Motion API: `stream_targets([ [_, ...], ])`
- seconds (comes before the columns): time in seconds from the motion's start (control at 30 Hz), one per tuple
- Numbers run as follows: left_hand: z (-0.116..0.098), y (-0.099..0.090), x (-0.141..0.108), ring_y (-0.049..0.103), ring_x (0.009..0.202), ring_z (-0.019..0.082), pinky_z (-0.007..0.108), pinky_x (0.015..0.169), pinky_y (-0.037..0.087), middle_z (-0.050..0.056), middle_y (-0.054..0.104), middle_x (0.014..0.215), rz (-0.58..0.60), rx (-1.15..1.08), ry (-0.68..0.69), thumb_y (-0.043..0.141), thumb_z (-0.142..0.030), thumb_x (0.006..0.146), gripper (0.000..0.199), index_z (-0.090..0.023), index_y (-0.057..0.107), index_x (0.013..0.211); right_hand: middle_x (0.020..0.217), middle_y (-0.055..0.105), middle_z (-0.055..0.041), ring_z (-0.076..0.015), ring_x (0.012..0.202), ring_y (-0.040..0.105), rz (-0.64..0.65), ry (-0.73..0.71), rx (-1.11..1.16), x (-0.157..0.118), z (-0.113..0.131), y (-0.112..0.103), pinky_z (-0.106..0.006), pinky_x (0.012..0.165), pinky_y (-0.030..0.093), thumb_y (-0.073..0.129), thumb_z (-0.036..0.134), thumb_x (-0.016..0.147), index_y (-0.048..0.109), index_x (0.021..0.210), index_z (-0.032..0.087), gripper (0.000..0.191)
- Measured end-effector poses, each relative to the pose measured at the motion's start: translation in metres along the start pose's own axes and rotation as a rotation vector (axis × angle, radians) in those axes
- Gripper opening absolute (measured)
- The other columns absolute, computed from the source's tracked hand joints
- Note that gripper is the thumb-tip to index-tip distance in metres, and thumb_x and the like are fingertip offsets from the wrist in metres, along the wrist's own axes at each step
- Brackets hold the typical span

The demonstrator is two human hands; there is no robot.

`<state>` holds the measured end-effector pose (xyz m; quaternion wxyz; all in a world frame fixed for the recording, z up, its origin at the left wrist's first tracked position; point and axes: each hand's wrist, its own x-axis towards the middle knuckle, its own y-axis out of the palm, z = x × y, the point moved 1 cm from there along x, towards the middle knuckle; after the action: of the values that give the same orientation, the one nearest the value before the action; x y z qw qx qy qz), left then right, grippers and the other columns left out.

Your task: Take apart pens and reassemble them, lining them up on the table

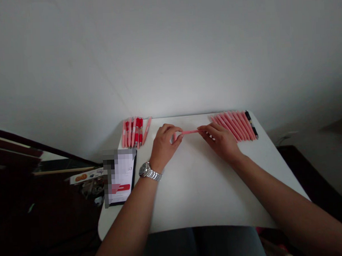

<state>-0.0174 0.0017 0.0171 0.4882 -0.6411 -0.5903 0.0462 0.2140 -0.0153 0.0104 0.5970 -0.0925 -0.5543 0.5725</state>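
Observation:
A slim pink pen (190, 132) is stretched level between my two hands, above the middle of the white table. My left hand (166, 143), with a silver watch on its wrist, pinches the pen's left end between thumb and fingers. The other end is pinched by my right hand (219, 141). Beside my right hand lies a slanted row of pink pens (236, 125), with a black pen (251, 124) at its right end. To the left of my left hand is a group of pink and red pens (133, 132).
A tablet-like device (124, 183) with a lit, partly blurred screen lies at the left edge of the white table (208, 202). A pale wall (168, 60) rises directly behind the table. Dark clutter fills the floor at left.

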Motion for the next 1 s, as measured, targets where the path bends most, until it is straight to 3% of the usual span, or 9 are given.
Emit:
stream_targets([
  [0.5, 0.008, -0.001, -0.002, 0.060, 0.103, 0.022, 0.042, 0.097, 0.050, 0.007, 0.063, 0.110, -0.049, 0.040, -0.074, 0.052, -0.001, 0.084, 0.037, -0.021, 0.068, 0.110, 0.098, 0.072, -0.0089, -0.0221, 0.085, 0.067, 0.057, -0.020, -0.119, 0.000, -0.004, 0.001, -0.032, 0.069, 0.048, 0.049, 0.033, 0.105, 0.071, 0.115, 0.024, 0.026],
  [0.83, 0.011, 0.001, -0.002, 0.060, 0.104, 0.023, 0.041, 0.098, 0.050, 0.007, 0.063, 0.110, -0.044, 0.066, -0.105, 0.054, -0.004, 0.085, 0.032, -0.021, 0.069, 0.108, 0.097, 0.074, -0.0079, -0.0219, 0.086, 0.069, 0.069, -0.025, -0.168, -0.002, -0.006, 0.001, -0.031, 0.068, 0.047, 0.052, 0.033, 0.104, 0.072, 0.117, 0.023, 0.026],
  [1.0, 0.007, 0.001, -0.002, 0.057, 0.106, 0.023, 0.041, 0.100, 0.048, 0.007, 0.061, 0.112, -0.028, 0.139, -0.098, 0.060, -0.015, 0.091, 0.021, -0.023, 0.071, 0.106, 0.099, 0.076, -0.0068, -0.0211, 0.087, 0.069, 0.078, -0.030, -0.192, -0.002, -0.004, 0.000, -0.030, 0.069, 0.046, 0.052, 0.033, 0.104, 0.072, 0.118, 0.022, 0.026],
])
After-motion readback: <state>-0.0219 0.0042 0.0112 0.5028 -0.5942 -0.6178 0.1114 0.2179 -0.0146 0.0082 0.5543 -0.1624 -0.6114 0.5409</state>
